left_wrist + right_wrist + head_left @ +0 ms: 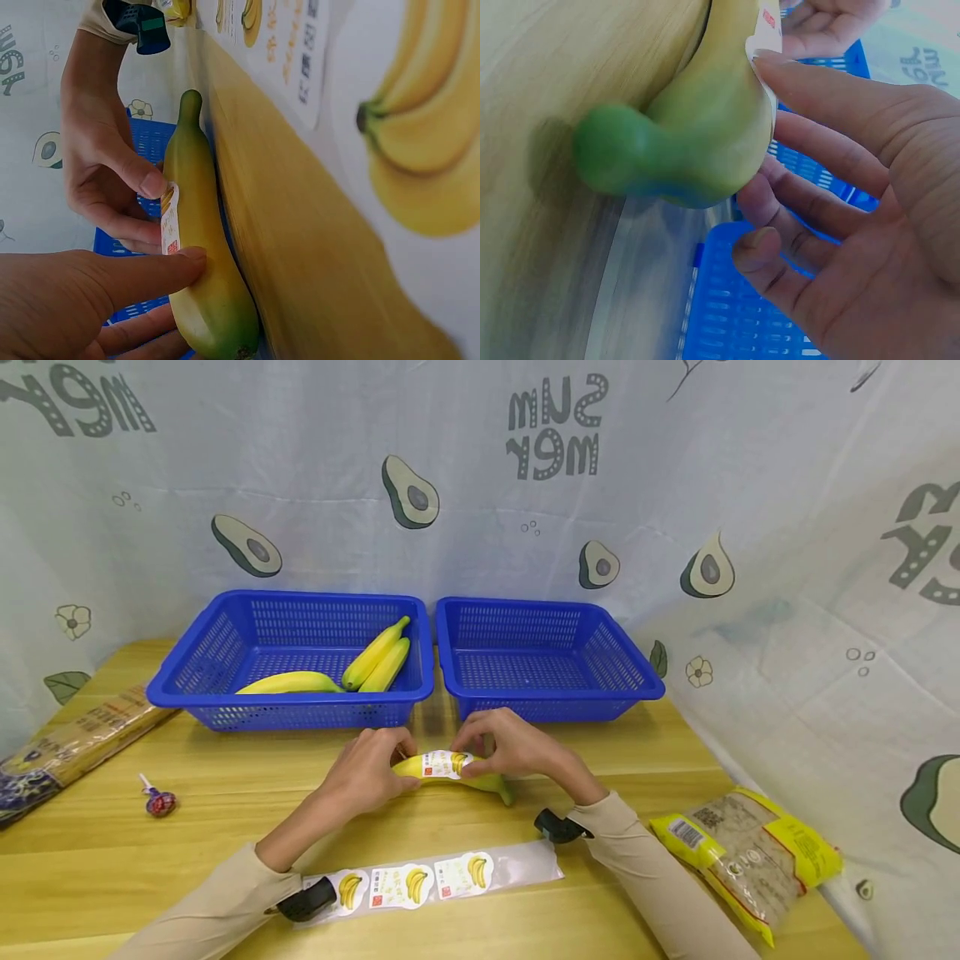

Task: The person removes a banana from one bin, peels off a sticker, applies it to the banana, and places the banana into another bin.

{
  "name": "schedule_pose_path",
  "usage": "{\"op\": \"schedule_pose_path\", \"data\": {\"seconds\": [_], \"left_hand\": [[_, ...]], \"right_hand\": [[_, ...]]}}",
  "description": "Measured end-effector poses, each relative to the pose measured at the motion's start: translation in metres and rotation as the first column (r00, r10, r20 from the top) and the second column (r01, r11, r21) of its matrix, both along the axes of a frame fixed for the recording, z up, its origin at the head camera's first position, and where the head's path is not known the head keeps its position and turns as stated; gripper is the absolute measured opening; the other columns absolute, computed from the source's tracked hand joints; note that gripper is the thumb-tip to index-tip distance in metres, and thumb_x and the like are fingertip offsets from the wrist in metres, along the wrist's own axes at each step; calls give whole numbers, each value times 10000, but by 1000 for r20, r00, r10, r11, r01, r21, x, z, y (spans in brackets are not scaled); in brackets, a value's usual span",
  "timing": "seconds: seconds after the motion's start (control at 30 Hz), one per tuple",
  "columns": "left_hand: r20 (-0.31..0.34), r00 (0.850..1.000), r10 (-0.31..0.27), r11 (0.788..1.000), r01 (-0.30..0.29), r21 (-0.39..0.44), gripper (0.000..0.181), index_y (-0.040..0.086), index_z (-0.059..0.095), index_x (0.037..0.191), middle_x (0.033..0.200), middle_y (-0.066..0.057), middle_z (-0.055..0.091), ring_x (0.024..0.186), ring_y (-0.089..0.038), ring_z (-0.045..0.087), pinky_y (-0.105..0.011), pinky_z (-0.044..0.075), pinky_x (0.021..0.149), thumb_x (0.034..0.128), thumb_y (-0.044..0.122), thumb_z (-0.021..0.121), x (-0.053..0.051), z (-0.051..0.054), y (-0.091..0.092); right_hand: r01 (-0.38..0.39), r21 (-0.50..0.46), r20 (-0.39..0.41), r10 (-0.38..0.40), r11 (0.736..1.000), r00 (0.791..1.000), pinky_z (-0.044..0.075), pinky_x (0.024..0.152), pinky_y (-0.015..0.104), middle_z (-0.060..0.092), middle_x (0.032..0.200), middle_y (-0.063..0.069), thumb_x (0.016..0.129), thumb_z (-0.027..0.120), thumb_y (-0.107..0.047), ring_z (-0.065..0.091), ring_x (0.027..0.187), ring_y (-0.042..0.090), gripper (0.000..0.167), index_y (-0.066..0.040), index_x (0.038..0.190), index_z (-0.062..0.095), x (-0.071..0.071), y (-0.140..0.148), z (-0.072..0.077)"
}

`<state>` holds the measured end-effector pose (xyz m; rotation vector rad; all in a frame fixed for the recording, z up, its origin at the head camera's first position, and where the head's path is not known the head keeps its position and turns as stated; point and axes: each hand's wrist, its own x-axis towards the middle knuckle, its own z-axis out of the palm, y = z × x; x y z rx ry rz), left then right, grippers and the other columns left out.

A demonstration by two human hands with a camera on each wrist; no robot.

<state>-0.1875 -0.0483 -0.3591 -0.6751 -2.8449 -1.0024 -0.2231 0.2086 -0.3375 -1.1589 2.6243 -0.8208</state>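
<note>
A yellow banana (483,781) with a green stem lies on the wooden table, its stem pointing right. On its upper side sits a white banana-print sticker (438,764). My left hand (369,767) grips the left end, with the thumb on the near side in the left wrist view. My right hand (517,743) is at the stem half. Its thumb (810,86) presses the sticker's edge, while its fingers are bent behind the banana. Nearer to me lies a clear backing strip (523,865) with 3 more banana stickers, partly under the left wrist.
At the back left, a blue basket (292,699) holds 3 bananas. A second blue basket (555,695) stands to its right. A lollipop (160,802) and a long brown packet (82,739) lie at left. A yellow bag (750,860) lies at right.
</note>
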Motion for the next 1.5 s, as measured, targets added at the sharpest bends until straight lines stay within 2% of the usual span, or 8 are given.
{"op": "schedule_pose_path", "data": {"seconds": [0.23,0.47,0.63,0.8,1.03,1.2,1.5], "left_hand": [[38,999,-18,1000,17,23,269,112,731,949,944,-27,756,933,-227,714,-451,618,851,800,82,953,-1,3,4],[87,993,-75,996,71,53,284,92,743,1007,965,-19,758,923,-194,704,-415,610,847,823,122,956,-1,9,10],[144,985,-96,993,85,80,280,94,759,1020,939,9,751,886,-158,683,-370,608,828,823,113,957,1,15,8],[157,982,-108,990,92,102,267,100,762,1026,939,17,755,883,-145,701,-369,619,830,832,103,946,3,24,5],[143,980,-139,987,125,103,286,97,761,1048,963,8,761,889,-170,715,-397,624,869,834,123,949,6,28,1],[101,984,-143,986,132,106,282,109,768,1062,989,25,762,897,-152,712,-394,608,857,846,155,943,10,33,-2],[28,987,-158,980,154,127,260,92,768,1087,1011,20,765,907,-147,712,-430,621,871,885,166,914,11,42,-8]], "right_hand": [[20,-40,16,-19,999,1000,612,711,291,776,1009,-4,966,832,-146,660,832,61,110,-75,1050,828,1,4,0],[43,-49,51,-40,998,998,650,770,361,797,1005,14,1001,791,-148,725,875,138,150,-47,1109,810,3,12,9],[40,-16,93,-39,999,995,662,832,397,799,1056,29,1021,771,-183,741,924,138,215,-31,1172,795,8,17,21],[34,-7,102,-33,999,994,668,857,415,798,1091,38,1026,762,-185,754,949,142,226,-36,1194,788,13,21,33],[4,1,102,-4,1000,995,654,883,344,796,1108,40,1055,726,-210,749,964,129,267,-10,1226,774,12,27,37],[9,6,118,-10,1000,993,642,906,303,793,1131,32,1070,705,-220,740,982,125,273,-31,1255,774,13,31,43],[-31,23,179,27,999,983,648,883,319,779,1138,26,1047,743,-218,736,934,118,349,-11,1327,731,16,39,51]]}}
